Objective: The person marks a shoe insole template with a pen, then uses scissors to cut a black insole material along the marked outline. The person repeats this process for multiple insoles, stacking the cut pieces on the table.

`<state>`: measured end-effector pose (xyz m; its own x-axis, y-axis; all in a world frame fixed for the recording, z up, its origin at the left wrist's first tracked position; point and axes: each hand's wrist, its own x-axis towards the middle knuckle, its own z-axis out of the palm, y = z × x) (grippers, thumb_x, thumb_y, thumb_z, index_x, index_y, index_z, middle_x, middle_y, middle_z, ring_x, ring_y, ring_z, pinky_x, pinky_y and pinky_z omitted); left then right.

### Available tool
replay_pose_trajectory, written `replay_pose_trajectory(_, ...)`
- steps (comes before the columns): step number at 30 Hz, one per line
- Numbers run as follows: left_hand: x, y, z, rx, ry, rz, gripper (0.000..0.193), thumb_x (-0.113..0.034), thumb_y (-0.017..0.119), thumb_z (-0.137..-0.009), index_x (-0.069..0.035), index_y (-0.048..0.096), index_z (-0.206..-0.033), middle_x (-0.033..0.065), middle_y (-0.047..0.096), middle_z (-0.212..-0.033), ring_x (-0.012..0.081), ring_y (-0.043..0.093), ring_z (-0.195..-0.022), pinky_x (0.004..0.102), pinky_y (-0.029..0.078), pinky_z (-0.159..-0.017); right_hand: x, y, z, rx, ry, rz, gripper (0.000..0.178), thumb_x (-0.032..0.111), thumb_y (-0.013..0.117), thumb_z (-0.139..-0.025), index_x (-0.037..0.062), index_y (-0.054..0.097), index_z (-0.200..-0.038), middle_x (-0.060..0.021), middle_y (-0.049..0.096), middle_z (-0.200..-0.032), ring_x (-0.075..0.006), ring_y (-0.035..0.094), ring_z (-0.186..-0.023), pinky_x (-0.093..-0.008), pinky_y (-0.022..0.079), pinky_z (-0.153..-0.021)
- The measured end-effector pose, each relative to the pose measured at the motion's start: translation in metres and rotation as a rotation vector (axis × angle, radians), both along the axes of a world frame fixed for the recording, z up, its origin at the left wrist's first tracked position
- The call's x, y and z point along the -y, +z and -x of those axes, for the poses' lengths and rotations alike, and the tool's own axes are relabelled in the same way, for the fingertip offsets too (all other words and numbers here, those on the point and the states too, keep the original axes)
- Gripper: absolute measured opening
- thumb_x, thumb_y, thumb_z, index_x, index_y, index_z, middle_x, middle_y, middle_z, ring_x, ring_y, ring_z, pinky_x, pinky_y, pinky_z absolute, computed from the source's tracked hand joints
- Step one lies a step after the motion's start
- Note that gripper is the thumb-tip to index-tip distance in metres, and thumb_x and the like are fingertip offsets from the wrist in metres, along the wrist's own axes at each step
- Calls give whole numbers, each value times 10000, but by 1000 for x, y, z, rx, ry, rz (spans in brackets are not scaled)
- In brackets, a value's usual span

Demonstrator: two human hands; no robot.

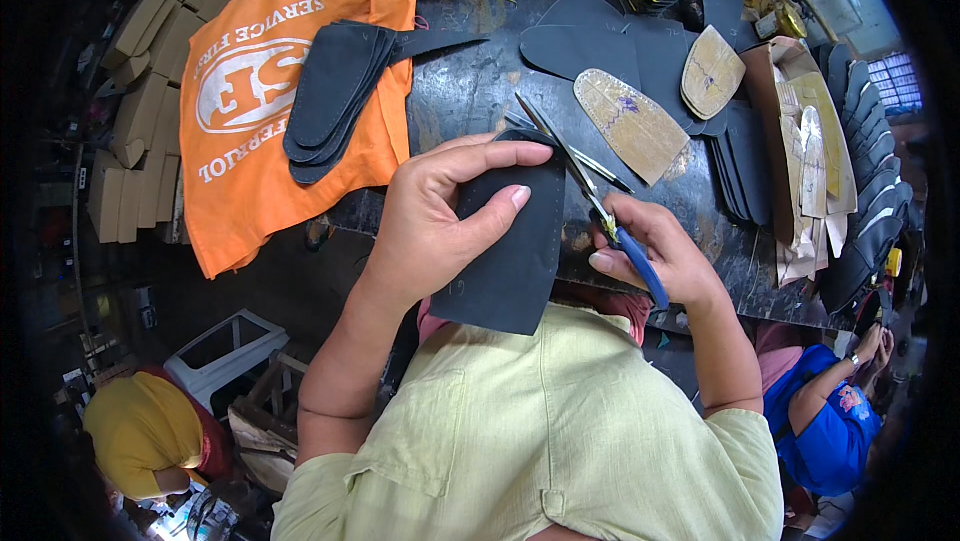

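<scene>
While the left hand (pixel 430 221) pinched the black sole sheet (pixel 510 241) above the counter (pixel 470 91), its fingers clamped on the near face, the right hand (pixel 655 251) gripped blue-handled scissors (pixel 590 196) at the sheet's right edge — cutting cleanly likely meant holding the sheet taut and feeding it steadily into the blades.

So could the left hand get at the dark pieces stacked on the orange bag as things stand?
Probably not right away: the left hand is gripping a dark sheet. The stack lies uncovered on the orange bag, with nothing between.
</scene>
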<state>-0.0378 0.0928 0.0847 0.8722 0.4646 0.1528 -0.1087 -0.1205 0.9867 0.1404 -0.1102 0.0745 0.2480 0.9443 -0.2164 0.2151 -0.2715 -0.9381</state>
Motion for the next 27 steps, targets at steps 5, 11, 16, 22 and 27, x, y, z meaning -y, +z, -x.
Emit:
replay_pose_trajectory(5, -1, 0, 0, 0, -14, 4, 316, 31, 697, -887, 5, 752, -1198, 113, 737, -1150, 149, 682, -1060, 281, 522, -955, 2, 3, -3, 1, 25, 71, 299, 210, 808, -881, 15, 583, -909, -28, 513, -829, -121, 466, -763, -284, 404, -679)
replay_pose_trajectory(11, -3, 4, 3, -55, -58, 52, 330, 38, 707, -899, 42, 731, -1228, 88, 708, -1168, 139, 646, -1089, 259, 473, -991, 5, 1, -4, 58, 9, 8, 378, 302, 822, -878, 11, 582, -872, -63, 499, -734, -156, 465, -666, -308, 388, -597)
replay_pose_trajectory(16, -5, 5, 4, -34, -73, 48, 327, 38, 705, -893, 37, 738, -1218, 88, 711, -1155, 137, 646, -1073, 265, 472, -989, 9, 1, -5, 36, 6, 47, 342, 260, 819, -884, 12, 584, -856, -49, 496, -736, -124, 455, -677, -300, 391, -597)
replay_pose_trajectory(22, -5, 2, 3, -41, -136, 14, 320, 7, 708, -888, -14, 760, -1203, 117, 736, -1171, 158, 687, -1068, 286, 530, -960, 13, 9, -10, -70, 4, 124, 288, 197, 811, -889, 18, 587, -856, -28, 509, -761, -93, 453, -712, -279, 396, -626)
replay_pose_trajectory(27, -8, 4, 4, -28, -136, 10, 316, 3, 713, -889, -14, 761, -1201, 112, 737, -1168, 158, 687, -1071, 282, 527, -963, 13, 11, -11, -201, 64, 34, 297, 231, 794, -896, 19, 585, -897, -36, 529, -816, -120, 478, -756, -293, 412, -676)
